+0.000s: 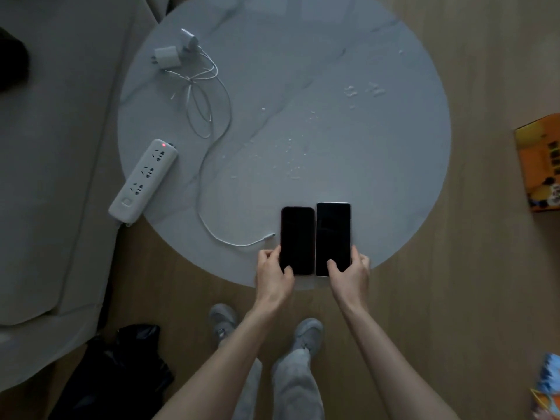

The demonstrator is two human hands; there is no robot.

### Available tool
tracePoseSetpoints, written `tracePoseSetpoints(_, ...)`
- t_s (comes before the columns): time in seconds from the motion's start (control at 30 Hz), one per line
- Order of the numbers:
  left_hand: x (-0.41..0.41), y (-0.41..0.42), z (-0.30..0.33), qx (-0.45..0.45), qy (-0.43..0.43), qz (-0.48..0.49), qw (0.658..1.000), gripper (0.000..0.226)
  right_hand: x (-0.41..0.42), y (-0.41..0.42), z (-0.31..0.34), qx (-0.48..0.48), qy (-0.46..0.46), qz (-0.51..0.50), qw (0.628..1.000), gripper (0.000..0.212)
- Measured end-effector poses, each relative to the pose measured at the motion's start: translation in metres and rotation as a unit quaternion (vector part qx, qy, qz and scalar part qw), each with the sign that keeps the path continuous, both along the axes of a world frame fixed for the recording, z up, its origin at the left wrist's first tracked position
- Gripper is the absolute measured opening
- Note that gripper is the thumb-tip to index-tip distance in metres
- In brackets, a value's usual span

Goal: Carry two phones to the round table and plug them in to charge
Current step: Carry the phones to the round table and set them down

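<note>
Two dark-screened phones lie side by side, screens up, at the near edge of the round marble table. My left hand grips the bottom of the left phone. The larger right phone is held at its bottom end by my right hand. A white cable plug rests just left of the left phone. Its cable runs back to two white chargers at the table's far left. A white power strip with a red light sits on the table's left edge.
A pale sofa borders the table on the left. A black bag lies on the wooden floor at lower left. An orange box sits on the floor at right. Water droplets dot the tabletop's middle.
</note>
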State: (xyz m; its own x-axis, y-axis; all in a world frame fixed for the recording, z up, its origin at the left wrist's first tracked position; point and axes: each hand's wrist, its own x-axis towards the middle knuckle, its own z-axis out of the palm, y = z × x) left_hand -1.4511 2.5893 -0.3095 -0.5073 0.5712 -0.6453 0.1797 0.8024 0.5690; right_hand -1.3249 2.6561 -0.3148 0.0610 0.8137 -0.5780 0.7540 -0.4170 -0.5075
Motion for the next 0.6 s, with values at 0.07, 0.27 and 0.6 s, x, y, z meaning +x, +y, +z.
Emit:
tracePoseSetpoints(0.07,-0.011,-0.001,-0.001,0.000,-0.026,-0.010,1.000,0.053,-0.004,-0.002,0.002,-0.005,-0.014,0.002,1.000,0.067)
tracePoseSetpoints(0.27,-0.059,0.002,0.003,0.029,-0.128,-0.003,0.991,0.046,-0.047,0.000,0.014,0.068,-0.083,0.004,0.994,0.067)
tracePoseSetpoints(0.6,-0.215,0.054,-0.009,0.154,-0.005,0.019,0.988,0.031,-0.242,0.039,-0.013,0.185,0.081,0.239,0.950,0.048)
